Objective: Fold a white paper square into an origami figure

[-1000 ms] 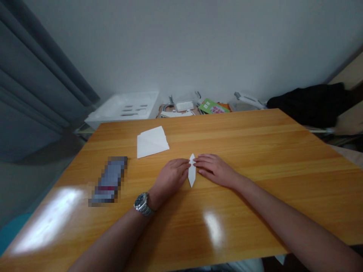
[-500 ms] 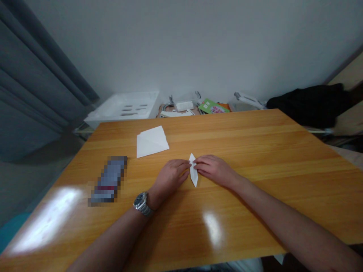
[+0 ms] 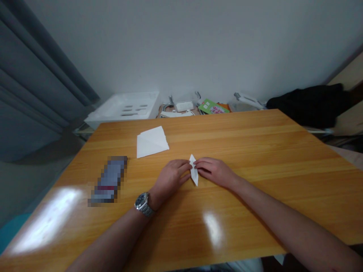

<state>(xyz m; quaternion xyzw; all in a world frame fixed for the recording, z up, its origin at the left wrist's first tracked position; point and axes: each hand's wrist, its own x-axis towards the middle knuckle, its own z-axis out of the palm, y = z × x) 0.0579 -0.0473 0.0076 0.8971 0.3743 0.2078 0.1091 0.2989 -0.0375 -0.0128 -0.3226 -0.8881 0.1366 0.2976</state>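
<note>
A small white folded paper piece (image 3: 194, 172), narrow and pointed at both ends, lies on the wooden table (image 3: 255, 151). My left hand (image 3: 170, 177), with a wristwatch on its wrist, pinches the paper's left edge with curled fingers. My right hand (image 3: 215, 172) presses and pinches its right edge, fingertips meeting the left hand's at the upper part of the paper. Both hands rest on the tabletop.
A stack of white paper sheets (image 3: 151, 141) lies further back on the left. A blurred flat object (image 3: 109, 180) lies at the left. Behind the table stand a white tray (image 3: 124, 107), assorted clutter (image 3: 198, 105) and a black cloth (image 3: 309, 104).
The folded paper has tilted slightly, its lower tip shifting right, and both hands have closed in a little tighter on it.
</note>
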